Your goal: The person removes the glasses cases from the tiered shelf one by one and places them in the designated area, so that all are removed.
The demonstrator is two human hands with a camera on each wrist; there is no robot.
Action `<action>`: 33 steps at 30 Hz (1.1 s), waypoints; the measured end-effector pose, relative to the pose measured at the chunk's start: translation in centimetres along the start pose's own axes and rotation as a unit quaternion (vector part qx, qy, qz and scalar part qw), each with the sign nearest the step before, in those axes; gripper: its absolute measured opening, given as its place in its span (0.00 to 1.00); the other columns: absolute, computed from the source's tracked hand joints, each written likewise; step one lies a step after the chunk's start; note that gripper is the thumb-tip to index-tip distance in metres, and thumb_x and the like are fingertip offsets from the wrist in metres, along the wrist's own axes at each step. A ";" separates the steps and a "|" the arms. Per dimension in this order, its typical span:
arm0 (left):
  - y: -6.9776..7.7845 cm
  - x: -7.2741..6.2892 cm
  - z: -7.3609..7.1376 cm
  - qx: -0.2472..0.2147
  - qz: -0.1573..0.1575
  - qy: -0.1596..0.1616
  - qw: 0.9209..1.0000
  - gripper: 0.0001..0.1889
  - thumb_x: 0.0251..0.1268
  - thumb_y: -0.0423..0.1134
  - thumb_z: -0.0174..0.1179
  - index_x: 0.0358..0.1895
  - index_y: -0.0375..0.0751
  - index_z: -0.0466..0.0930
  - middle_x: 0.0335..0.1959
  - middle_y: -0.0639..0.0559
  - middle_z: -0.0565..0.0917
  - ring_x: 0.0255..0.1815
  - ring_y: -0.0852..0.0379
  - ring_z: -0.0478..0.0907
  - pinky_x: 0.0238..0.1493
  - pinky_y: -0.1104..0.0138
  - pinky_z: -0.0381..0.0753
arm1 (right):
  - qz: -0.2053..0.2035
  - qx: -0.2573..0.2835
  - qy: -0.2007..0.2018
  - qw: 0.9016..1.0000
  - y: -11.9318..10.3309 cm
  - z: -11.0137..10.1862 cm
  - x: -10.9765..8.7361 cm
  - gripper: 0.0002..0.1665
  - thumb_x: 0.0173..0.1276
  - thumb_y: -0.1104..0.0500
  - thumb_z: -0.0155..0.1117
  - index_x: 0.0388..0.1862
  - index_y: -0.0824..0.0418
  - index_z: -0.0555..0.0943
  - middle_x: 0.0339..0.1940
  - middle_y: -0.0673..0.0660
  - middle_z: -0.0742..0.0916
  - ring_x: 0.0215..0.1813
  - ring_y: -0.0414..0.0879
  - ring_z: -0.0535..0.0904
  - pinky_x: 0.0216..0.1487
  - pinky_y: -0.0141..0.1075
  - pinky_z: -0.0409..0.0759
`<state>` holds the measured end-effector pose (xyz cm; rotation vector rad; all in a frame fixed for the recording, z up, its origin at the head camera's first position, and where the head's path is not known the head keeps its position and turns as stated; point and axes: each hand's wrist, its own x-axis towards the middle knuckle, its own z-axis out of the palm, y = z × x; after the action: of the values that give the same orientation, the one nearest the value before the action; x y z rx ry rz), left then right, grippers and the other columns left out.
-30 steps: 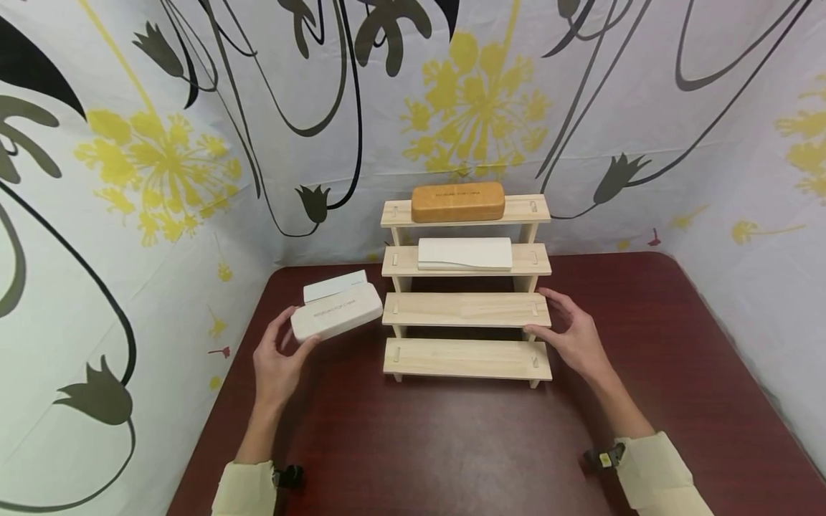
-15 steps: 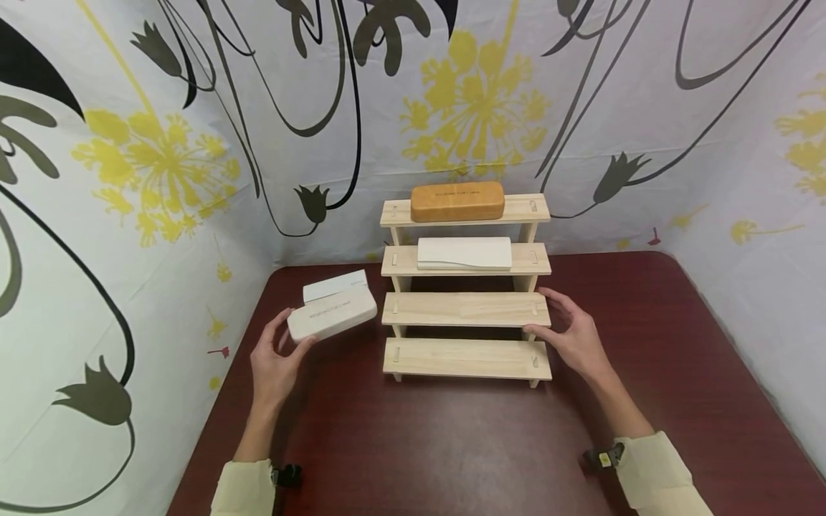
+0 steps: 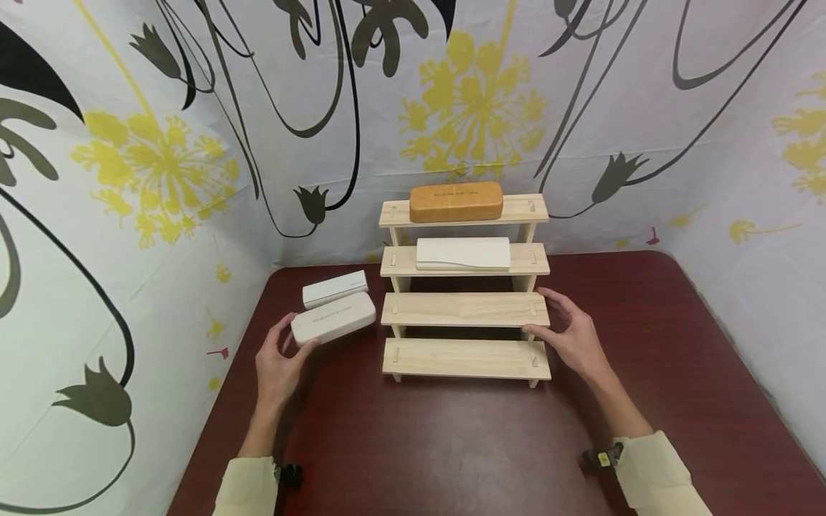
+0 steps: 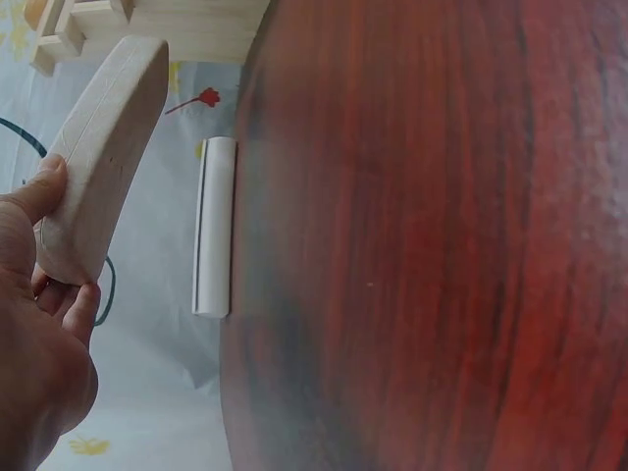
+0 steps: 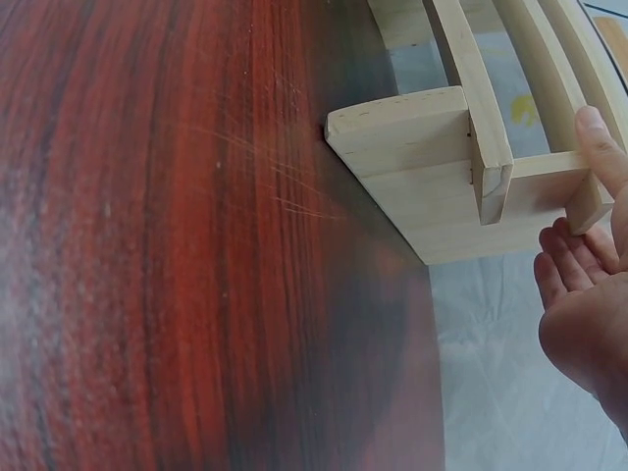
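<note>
In the head view my left hand (image 3: 277,365) holds a white glasses case (image 3: 333,319) by its left end. The left wrist view shows the thumb on one face of the case (image 4: 106,157) and fingertips at its lower end, with the case raised above the table. My right hand (image 3: 574,337) grips the right end of a step on the wooden tiered stand (image 3: 466,309). In the right wrist view its thumb lies along the board's edge and the other fingers are around the end. An orange-brown glasses case (image 3: 456,202) sits on the top step, a white flap-front case (image 3: 463,254) on the one below.
A slim white case (image 3: 335,289) lies on the dark red table (image 3: 439,451), behind the held one and left of the stand. Patterned cloth (image 3: 381,115) hangs behind the table and at both sides.
The held glasses case first shifts slightly left, then drops a little toward me, so more of the slim white case shows behind it. My right hand and the stand stay put.
</note>
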<state>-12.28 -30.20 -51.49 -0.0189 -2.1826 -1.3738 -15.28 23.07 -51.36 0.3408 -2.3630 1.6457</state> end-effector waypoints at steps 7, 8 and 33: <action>-1.0 0.0 0.1 0.010 -0.004 -0.013 1.000 0.38 0.54 0.28 0.82 0.70 0.33 0.77 0.69 0.35 0.80 0.73 0.47 0.74 0.68 0.75 0.75 | 0.002 0.001 -0.002 1.000 -0.1 0.0 0.0 0.49 0.58 0.70 0.84 0.78 0.69 0.71 0.70 0.70 0.81 0.71 0.60 0.78 0.66 0.22 0.75; -1.1 0.0 0.1 0.013 -0.007 -0.014 1.000 0.38 0.54 0.28 0.82 0.70 0.32 0.77 0.69 0.35 0.80 0.73 0.47 0.74 0.68 0.75 0.75 | 0.002 0.002 -0.003 1.000 -0.1 0.0 0.0 0.49 0.58 0.70 0.84 0.78 0.68 0.71 0.70 0.70 0.81 0.71 0.60 0.77 0.66 0.22 0.75; -2.7 0.8 1.2 0.081 -0.041 -0.056 0.994 0.40 0.57 0.30 0.81 0.73 0.28 0.72 0.71 0.36 0.77 0.76 0.43 0.71 0.71 0.58 0.76 | -0.003 0.014 -0.005 1.000 -0.3 -0.1 -0.2 0.48 0.60 0.70 0.82 0.78 0.66 0.72 0.69 0.70 0.82 0.63 0.35 0.80 0.56 0.19 0.79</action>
<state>-14.29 -30.71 -53.75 0.0547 -2.4069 -1.2625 -14.97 23.11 -51.15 0.3616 -2.3450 1.6803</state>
